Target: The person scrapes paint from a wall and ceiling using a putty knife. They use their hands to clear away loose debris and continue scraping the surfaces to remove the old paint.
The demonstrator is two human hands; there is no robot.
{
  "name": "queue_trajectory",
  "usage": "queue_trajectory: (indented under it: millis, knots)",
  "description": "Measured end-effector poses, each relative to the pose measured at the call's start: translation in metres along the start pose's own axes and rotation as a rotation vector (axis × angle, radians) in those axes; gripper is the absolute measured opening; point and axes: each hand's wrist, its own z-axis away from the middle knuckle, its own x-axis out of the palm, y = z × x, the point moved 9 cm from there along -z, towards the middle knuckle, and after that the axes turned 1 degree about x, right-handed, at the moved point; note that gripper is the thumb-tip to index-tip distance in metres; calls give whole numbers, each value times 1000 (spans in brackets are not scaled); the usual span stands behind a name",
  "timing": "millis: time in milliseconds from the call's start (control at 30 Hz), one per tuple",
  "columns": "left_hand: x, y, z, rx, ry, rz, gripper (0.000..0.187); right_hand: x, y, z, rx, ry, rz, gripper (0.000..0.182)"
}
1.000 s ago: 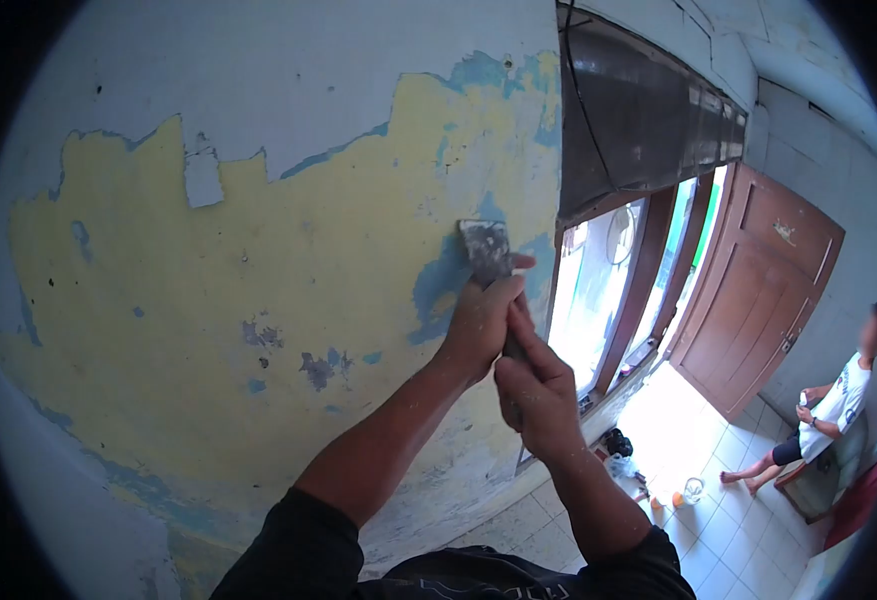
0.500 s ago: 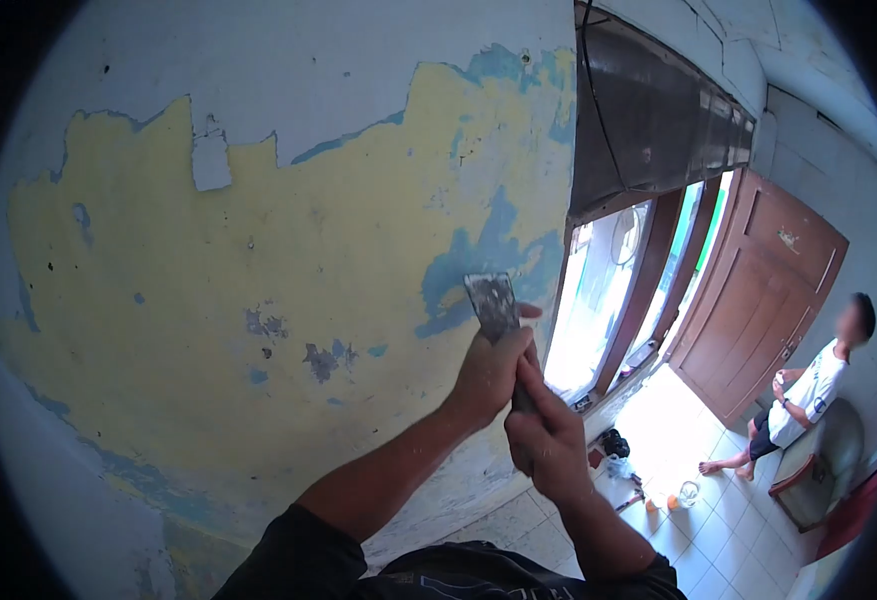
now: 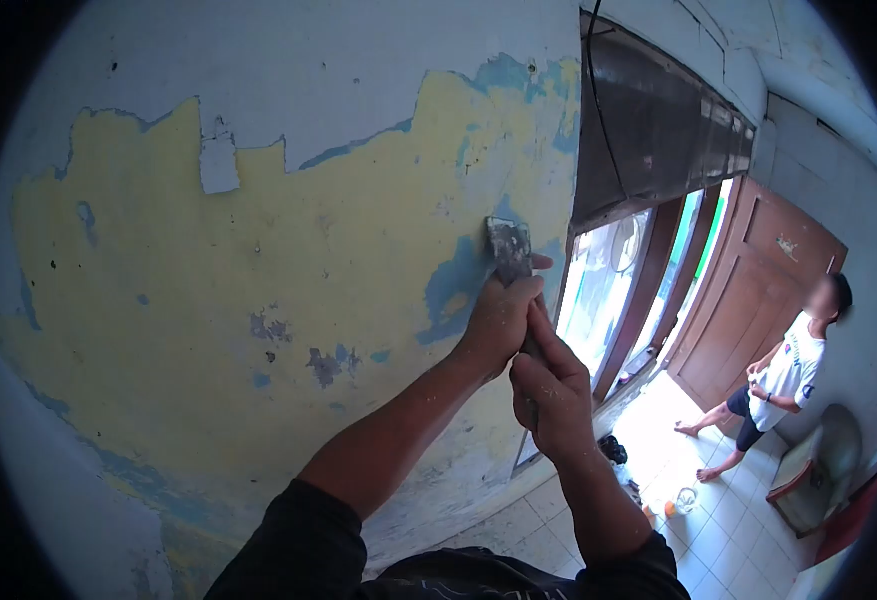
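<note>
A paint scraper [image 3: 510, 246] with a wide, stained metal blade points up against the wall [image 3: 348, 240], where yellow paint shows patches of blue and grey. My left hand [image 3: 501, 318] is wrapped round it just below the blade, with one finger sticking out to the right. Lower down, my right hand [image 3: 555, 395] is closed on the handle, most of which the hands hide. The blade lies over the upper part of a blue patch [image 3: 455, 285] near the wall's right edge. White paint with a jagged border covers the wall above the yellow.
Right of the wall are a bright window [image 3: 603, 270], a dark rolled-down cover [image 3: 658, 120] and a brown door [image 3: 758, 270]. A person in a white shirt [image 3: 793, 370] stands by an armchair [image 3: 813, 470]. A glass jar [image 3: 685, 498] and other items sit on the tiled floor.
Both hands and the scraper have moved up the wall and slightly right. The person by the door has stepped leftward, away from the armchair.
</note>
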Motion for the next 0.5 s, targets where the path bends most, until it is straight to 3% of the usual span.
queue_trajectory:
  millis: [67, 167, 200, 233, 300, 433, 500]
  knots:
    - [3, 5, -7, 38, -18, -3, 40, -1, -10, -2, -141, -3, -72, 63]
    - [4, -11, 30, 11, -25, 26, 40, -2, -7, 29, -54, 16, 110, 61]
    - [3, -19, 34, -63, -12, 120, 40, -6, 7, 31, -184, -33, 102, 61]
    - [2, -19, 28, -62, -16, 121, 40, -8, 0, 25, -187, -30, 104, 61]
    - [-3, -22, 16, -33, 22, 110, 38, -8, 3, 17, 82, -88, -15, 61]
    - [2, -21, 15, -16, 3, 98, 38, -7, 5, 18, 23, -72, -88, 62]
    - [1, -25, 28, -31, 3, 39, 38, -7, 7, 26, -31, -19, 60, 63]
